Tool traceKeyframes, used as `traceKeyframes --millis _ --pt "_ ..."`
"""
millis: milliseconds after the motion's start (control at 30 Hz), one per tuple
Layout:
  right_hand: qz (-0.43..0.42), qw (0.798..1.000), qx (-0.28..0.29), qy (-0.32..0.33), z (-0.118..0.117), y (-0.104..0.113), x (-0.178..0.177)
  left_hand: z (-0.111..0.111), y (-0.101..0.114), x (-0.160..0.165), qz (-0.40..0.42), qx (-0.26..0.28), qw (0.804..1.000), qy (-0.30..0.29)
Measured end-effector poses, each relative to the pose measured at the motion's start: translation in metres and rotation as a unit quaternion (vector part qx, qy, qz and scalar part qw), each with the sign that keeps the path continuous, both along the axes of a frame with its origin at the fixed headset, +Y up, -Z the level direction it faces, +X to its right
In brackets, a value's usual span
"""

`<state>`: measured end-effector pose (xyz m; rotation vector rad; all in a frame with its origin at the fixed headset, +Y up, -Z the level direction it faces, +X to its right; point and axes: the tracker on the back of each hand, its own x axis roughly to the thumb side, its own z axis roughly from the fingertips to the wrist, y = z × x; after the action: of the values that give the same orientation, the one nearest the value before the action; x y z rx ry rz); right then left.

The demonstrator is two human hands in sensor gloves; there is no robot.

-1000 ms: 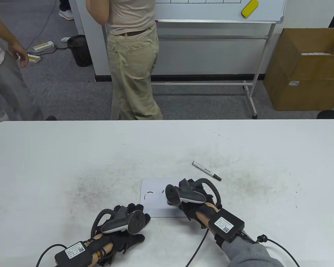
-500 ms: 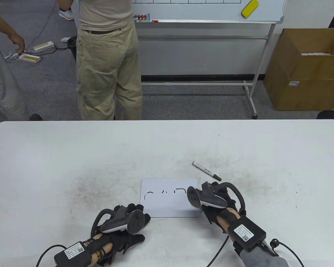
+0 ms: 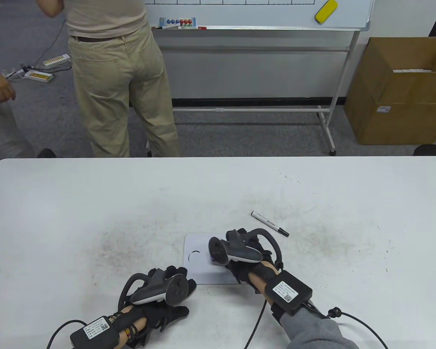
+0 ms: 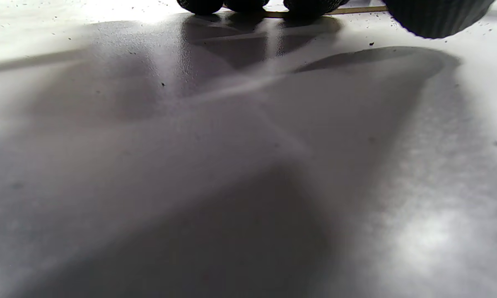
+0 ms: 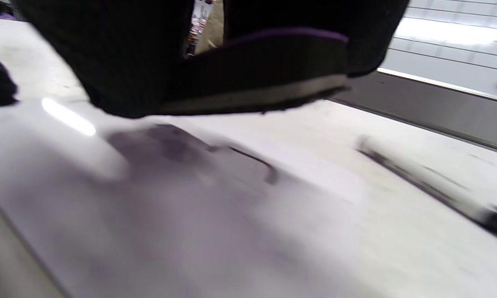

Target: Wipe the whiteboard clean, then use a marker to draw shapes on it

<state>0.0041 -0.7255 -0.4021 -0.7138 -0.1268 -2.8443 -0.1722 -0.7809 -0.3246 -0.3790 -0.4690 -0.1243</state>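
A small whiteboard (image 3: 200, 271) lies flat on the table near the front edge, with one curved black stroke (image 3: 194, 255) left on its left part. My right hand (image 3: 219, 259) is over the board's middle and grips an eraser (image 5: 256, 82) with a purple top and grey felt sole, felt side down on the board (image 5: 149, 198). My left hand (image 3: 181, 285) rests flat at the board's near left corner, fingertips (image 4: 248, 4) against its edge. A black-capped white marker (image 3: 269, 223) lies loose on the table just beyond the board's right end, blurred in the right wrist view (image 5: 430, 186).
The white table (image 3: 94, 203) is smudged with grey marker dust. Behind it a person in beige trousers (image 3: 120, 91) stands at a large wheeled whiteboard (image 3: 334, 109). A cardboard box (image 3: 396, 91) sits on the floor at the right.
My right hand swept the eraser to the board's right end and back to its middle; only the left curve still shows. The left hand stayed put. The standing person stepped left.
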Motion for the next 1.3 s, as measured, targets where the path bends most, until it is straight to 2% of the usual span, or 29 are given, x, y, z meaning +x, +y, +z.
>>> traceKeyframes --millis 100,233,400,633,833,1300 --pt "-0.017 1.0 -0.011 0.021 -0.004 -0.006 -0.031 0.0 0.001 0.0 0.004 -0.003 1.0 0.002" --pt "-0.004 0.999 -0.011 0.036 -0.009 -0.013 -0.051 -0.001 0.001 -0.001 0.005 -0.006 1.0 0.003" --pt "-0.013 0.999 -0.026 0.028 -0.014 -0.019 -0.052 -0.001 0.001 0.0 -0.001 -0.012 1.0 0.006" --pt "0.01 0.999 -0.008 0.03 -0.013 -0.018 -0.042 -0.001 0.001 0.001 -0.004 -0.025 1.0 0.015" --pt "0.019 1.0 -0.005 0.002 -0.015 -0.018 -0.013 -0.001 0.001 0.001 -0.003 -0.028 0.999 0.017" --pt "0.052 0.993 -0.014 -0.105 -0.012 -0.013 0.103 -0.001 0.001 0.001 0.001 -0.029 0.999 0.015"
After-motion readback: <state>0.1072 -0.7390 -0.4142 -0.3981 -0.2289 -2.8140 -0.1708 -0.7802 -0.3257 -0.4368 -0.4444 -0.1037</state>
